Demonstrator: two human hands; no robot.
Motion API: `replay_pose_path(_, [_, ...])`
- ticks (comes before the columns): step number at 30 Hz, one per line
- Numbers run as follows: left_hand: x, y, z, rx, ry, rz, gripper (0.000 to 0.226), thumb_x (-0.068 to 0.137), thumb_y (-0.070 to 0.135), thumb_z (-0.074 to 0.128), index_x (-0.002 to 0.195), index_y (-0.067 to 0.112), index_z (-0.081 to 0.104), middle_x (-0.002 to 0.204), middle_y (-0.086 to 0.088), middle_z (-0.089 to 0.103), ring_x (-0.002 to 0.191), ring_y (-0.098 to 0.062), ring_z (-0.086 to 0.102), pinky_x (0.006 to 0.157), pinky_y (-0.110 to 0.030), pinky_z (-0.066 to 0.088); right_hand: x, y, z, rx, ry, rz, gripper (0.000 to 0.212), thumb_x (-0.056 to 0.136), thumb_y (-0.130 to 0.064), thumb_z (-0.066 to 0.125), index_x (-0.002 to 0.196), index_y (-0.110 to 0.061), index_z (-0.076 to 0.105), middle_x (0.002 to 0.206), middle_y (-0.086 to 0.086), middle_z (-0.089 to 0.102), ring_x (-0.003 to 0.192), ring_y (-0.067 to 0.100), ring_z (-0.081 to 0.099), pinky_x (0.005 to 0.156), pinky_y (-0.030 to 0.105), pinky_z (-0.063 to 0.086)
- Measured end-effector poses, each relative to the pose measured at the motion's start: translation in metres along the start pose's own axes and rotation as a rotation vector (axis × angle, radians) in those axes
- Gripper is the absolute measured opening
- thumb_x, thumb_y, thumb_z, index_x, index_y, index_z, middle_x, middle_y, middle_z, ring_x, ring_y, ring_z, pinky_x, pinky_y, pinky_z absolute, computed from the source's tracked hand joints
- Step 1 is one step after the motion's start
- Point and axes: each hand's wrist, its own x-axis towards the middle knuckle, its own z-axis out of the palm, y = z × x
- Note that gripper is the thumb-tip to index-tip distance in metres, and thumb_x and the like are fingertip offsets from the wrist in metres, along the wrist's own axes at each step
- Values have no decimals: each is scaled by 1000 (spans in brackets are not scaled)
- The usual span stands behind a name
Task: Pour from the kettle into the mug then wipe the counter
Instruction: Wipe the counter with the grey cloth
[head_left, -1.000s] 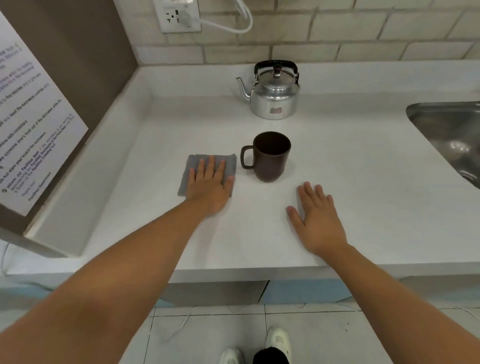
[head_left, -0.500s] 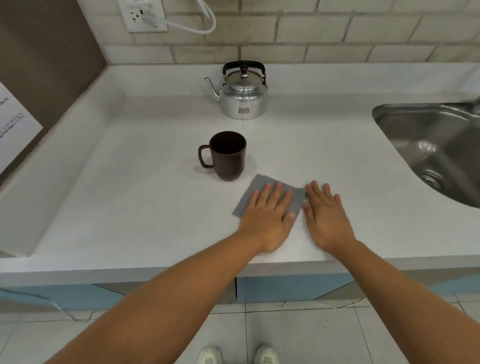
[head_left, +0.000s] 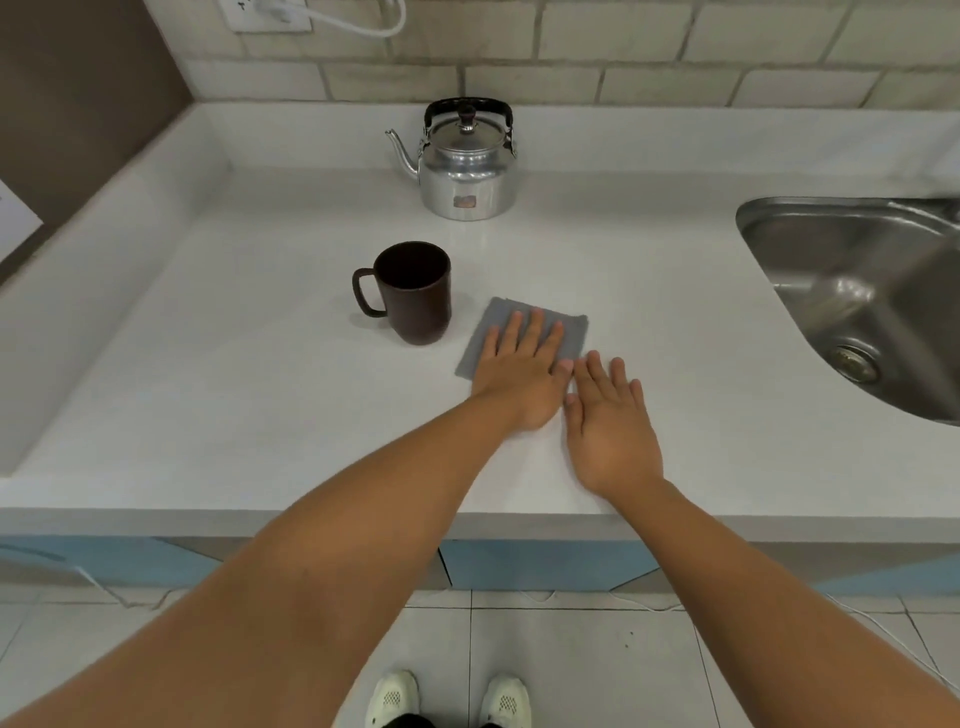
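Now left hand (head_left: 519, 369) flat, open on grey cloth (head_left: 530, 332); right hand (head_left: 608, 421) open, perhaps touching it.

Both hands (head_left: 524, 379) (head_left: 610, 421) flat, fingers extended.

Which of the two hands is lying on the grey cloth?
The left hand lies flat on the grey cloth, just right of the mug. The right hand rests flat on the bare counter beside it.
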Motion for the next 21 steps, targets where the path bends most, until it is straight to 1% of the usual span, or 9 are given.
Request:
replay_pose_path(3, [-46, -8, 12, -35, 30, 103, 59, 97, 50, 4, 151, 30, -9, 161, 4, -16, 146, -15, -20, 116, -37, -17, 0, 0, 1, 11, 1, -19, 51, 101, -29, 16, 150, -15, 8, 160, 4, 7, 146, 24, -2, 119, 38, -1])
replay_pose_path(5, [-77, -29, 14, -7, 53, 115, 60, 95, 53, 2, 151, 34, -9, 161, 8, -15, 146, -12, -20, 116, -35, -17, 0, 1, 1, -10, 5, -13, 51, 101, -29, 18, 149, -13, 10, 160, 6, 9, 146, 26, -1, 119, 39, 0])
replay_pose_path(7, [-103, -62, 9, 6, 79, 40, 60, 95, 55, 2, 150, 36, -9, 161, 9, -15, 146, -11, -19, 117, -35, -15, -1, 1, 1, -40, 6, -10, 52, 101, -28, 19, 149, -11, 12, 159, 7, 10, 146, 28, 1, 118, 40, 2])
replay_pose_path(10, [-127, -106, -4, 15, 95, -197, 61, 95, 55, 4, 151, 33, -8, 161, 6, -15, 147, -15, -18, 118, -37, -14, -1, -1, 1, -59, 8, -12, 51, 101, -26, 21, 149, -9, 15, 159, 9, 14, 145, 30, 4, 119, 43, 5])
replay_pose_path(11, [-130, -111, -5, 18, 97, -238, 62, 95, 54, 4, 151, 31, -8, 161, 4, -15, 147, -16, -19, 117, -38, -14, -1, -1, 1, -67, 6, -6, 51, 100, -26, 21, 148, -8, 16, 159, 10, 15, 145, 31, 5, 119, 44, 7])
replay_pose_path(12, [-131, -110, -4, 18, 99, -240, 62, 95, 54, 4, 151, 30, -9, 161, 4, -15, 147, -17, -19, 117, -38, -15, 0, -1, 0, -79, 6, -2, 51, 100, -25, 21, 148, -7, 17, 158, 10, 15, 145, 32, 6, 119, 46, 8])
replay_pose_path(15, [-144, -120, 0, 10, 117, -175, 63, 94, 56, 3, 151, 32, -7, 161, 5, -13, 147, -15, -17, 117, -36, -14, 0, -4, -2, -83, -9, 6, 51, 100, -24, 22, 148, -7, 17, 158, 11, 16, 144, 33, 6, 118, 47, 10])
replay_pose_path(18, [-156, -166, -10, 4, 145, -247, 62, 94, 58, 5, 151, 34, -7, 161, 7, -13, 147, -14, -17, 116, -36, -15, -2, -8, -5, -73, -14, 13, 50, 101, -23, 22, 148, -7, 16, 158, 11, 14, 145, 33, 4, 119, 47, 7])
replay_pose_path(21, [-161, -201, -21, 10, 106, -293, 62, 95, 58, 5, 150, 34, -9, 161, 6, -15, 146, -14, -19, 116, -36, -15, -2, -15, -7, -61, -13, 32, 50, 101, -22, 23, 148, -6, 17, 158, 12, 13, 145, 32, 2, 119, 46, 5])
